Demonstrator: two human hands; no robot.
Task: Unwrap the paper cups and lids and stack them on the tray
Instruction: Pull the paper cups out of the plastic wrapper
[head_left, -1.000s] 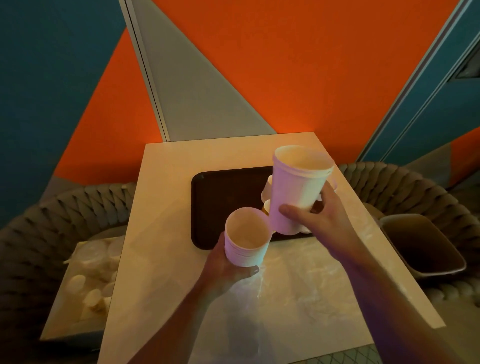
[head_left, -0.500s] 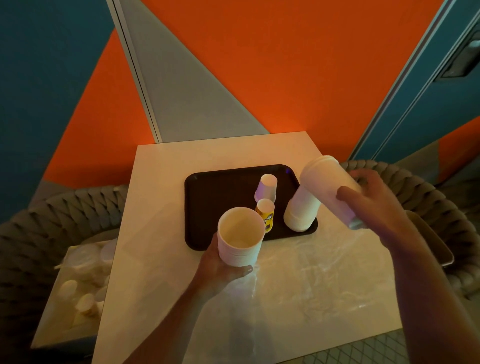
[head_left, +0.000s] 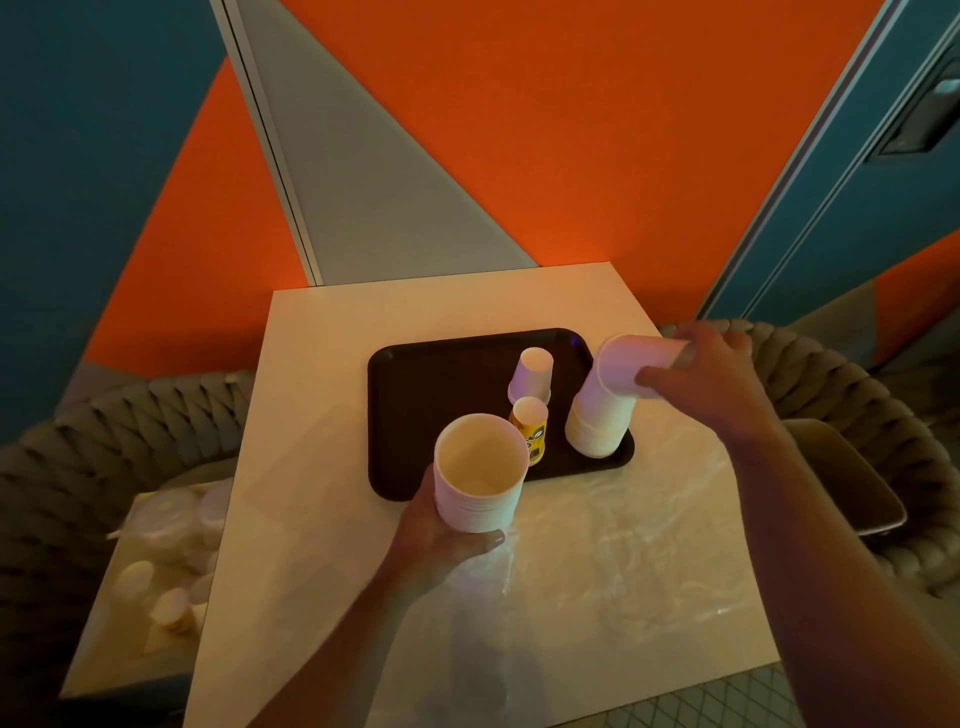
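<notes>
While the left hand stays, the right hand lowers its cups onto the tray stack.

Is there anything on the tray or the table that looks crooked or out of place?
Yes. On the tray, the white cup stack at the near right corner bends: its upper part, gripped by the right hand, tilts sharply. Crumpled clear plastic wrap lies loose on the table. Nothing looks spilled.
</notes>
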